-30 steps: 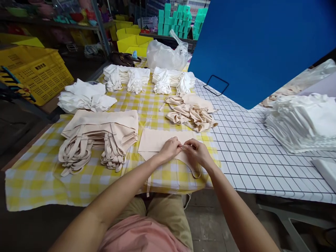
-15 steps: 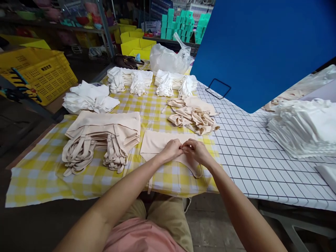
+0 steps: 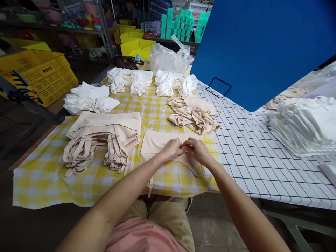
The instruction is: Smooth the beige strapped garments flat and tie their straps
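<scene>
A beige camisole top [image 3: 154, 141] lies flat on the yellow checked cloth, its straps trailing toward the near edge. My left hand [image 3: 173, 148] is closed in a pinch at the middle of the garment. Right beside it, my right hand [image 3: 195, 149] pinches too, the fingertips of both meeting over the fabric near a strap. The small part between the fingertips is too hidden to make out. To the left lies a neat stack of folded beige camisole tops [image 3: 105, 126] with bunched straps. Behind my hands sits a loose heap of crumpled beige garments [image 3: 195, 113].
White stacked tops [image 3: 130, 78] and a plastic bag [image 3: 169, 57] stand at the back, with a white pile [image 3: 90, 98] at left. A large blue board [image 3: 252, 52] rises at right, near another white stack [image 3: 304, 126]. A yellow crate [image 3: 36, 75] stands left.
Both hands stay pinched together at the same spot on the camisole, with barely any finger motion. The view has shifted very slightly.
</scene>
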Demonstrator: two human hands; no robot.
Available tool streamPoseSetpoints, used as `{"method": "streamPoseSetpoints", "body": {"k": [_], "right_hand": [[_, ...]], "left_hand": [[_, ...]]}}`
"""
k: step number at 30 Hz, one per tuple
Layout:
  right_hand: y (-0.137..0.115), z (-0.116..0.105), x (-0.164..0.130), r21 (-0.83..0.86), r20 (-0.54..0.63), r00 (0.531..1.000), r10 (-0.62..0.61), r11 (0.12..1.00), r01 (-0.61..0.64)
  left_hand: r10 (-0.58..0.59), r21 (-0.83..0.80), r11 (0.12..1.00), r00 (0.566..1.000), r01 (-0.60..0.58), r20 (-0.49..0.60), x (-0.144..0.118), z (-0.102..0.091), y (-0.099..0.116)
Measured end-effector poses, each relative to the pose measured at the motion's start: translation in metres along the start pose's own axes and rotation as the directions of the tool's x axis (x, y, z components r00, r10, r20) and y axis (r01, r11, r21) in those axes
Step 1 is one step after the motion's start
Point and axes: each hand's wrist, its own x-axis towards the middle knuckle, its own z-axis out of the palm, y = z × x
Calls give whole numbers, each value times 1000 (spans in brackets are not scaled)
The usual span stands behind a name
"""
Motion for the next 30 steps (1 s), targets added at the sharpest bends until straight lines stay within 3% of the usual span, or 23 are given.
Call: {"method": "streamPoseSetpoints", "body": {"k": [10,20,30], "right_hand": [[0,3,-3,-119,-43,996,-72,991,67],[-4,11,-9,-199,-80,996,-34,980,17],[-6,1,-11,-451,80,996,-27,891,60]], "left_hand": [[-5,1,1000,1000,5,10,0,-3,3],[-37,30,999,999,37,13,0,-2,2],[1,-22,1000,1000,0,25,0,-3,5]]}}
